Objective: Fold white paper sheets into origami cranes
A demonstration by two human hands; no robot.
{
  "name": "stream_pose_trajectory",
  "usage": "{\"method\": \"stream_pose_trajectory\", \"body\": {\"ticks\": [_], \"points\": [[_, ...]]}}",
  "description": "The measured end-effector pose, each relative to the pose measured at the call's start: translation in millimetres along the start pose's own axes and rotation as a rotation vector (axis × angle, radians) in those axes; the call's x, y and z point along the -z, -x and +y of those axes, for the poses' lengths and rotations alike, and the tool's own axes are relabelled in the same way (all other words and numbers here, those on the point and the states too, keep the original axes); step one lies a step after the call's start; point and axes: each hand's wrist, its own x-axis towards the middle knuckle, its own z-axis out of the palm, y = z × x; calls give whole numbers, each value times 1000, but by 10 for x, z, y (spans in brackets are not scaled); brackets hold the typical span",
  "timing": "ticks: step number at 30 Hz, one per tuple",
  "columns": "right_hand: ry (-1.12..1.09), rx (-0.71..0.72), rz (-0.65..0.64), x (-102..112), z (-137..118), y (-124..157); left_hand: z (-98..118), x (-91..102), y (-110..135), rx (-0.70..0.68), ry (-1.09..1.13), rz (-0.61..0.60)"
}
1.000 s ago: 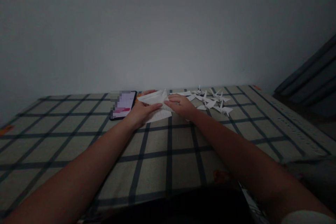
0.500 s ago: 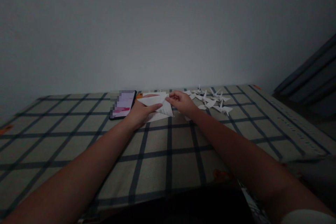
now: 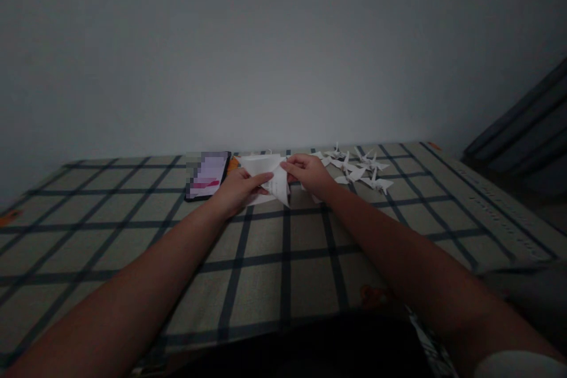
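Observation:
A piece of folded white paper (image 3: 278, 182) is held up between both hands, just over the checked cloth. My left hand (image 3: 239, 188) pinches its left side, thumb on the near face and fingers behind. On the paper's upper right corner, my right hand (image 3: 308, 172) closes with thumb and curled fingers. More white paper (image 3: 261, 199) lies beneath, partly covered by the left hand. Right of my right hand rest several white folded paper cranes (image 3: 352, 172), grouped near the wall.
Left of my left hand lies a phone (image 3: 208, 177), its screen lit and partly blurred. The checked tablecloth (image 3: 266, 271) runs back to a grey wall (image 3: 283, 59). Dark striped fabric (image 3: 527, 112) hangs at the far right.
The folded paper has tilted and its lower right point has swung down and slightly left. My right fingers have closed over its corner; the left fingers have shifted behind it.

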Motion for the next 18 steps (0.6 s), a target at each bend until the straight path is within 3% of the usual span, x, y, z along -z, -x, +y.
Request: {"method": "stream_pose_trajectory", "body": {"ticks": [6, 18], "points": [[57, 3, -12, 10, -22, 15, 12, 17, -6, 19, -32, 6], [-54, 13, 37, 6, -23, -10, -4, 22, -11, 18, 10, 8]]}}
